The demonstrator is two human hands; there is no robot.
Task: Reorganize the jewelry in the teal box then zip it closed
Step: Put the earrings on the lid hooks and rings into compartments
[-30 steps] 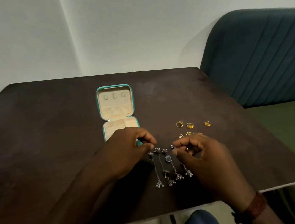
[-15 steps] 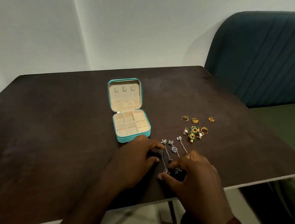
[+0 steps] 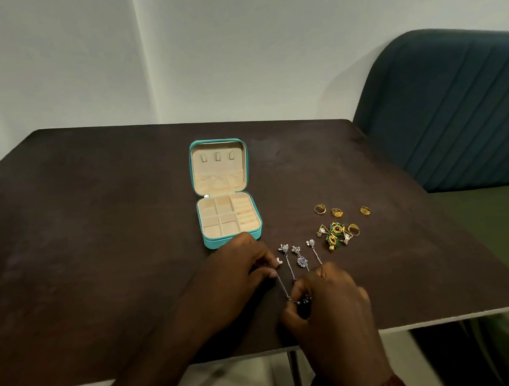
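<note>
On the dark table point(image 3: 93, 244), near its middle, I see the teal box point(image 3: 212, 242) lying open, with its lid flat toward the far edge. I see no jewelry in its beige compartments. Just in front of its front wall is the left hand point(image 3: 234, 275), fingers curled, pinching the upper end of one silver earring point(image 3: 282, 282). Whether the knuckles touch the box, I cannot tell. The chain of this piece runs from there toward the near edge, a little to the right, and the right hand point(image 3: 328, 305) pinches its lower end. Three more silver earrings point(image 3: 301, 260) lie just beside it, pointing the same way. Further right, the gold rings point(image 3: 335, 212) and the green earrings point(image 3: 335, 234) lie apart from the box. For the coming move, I judge that the box lies straight beyond the hands and that the left hand is the nearer one.
</note>
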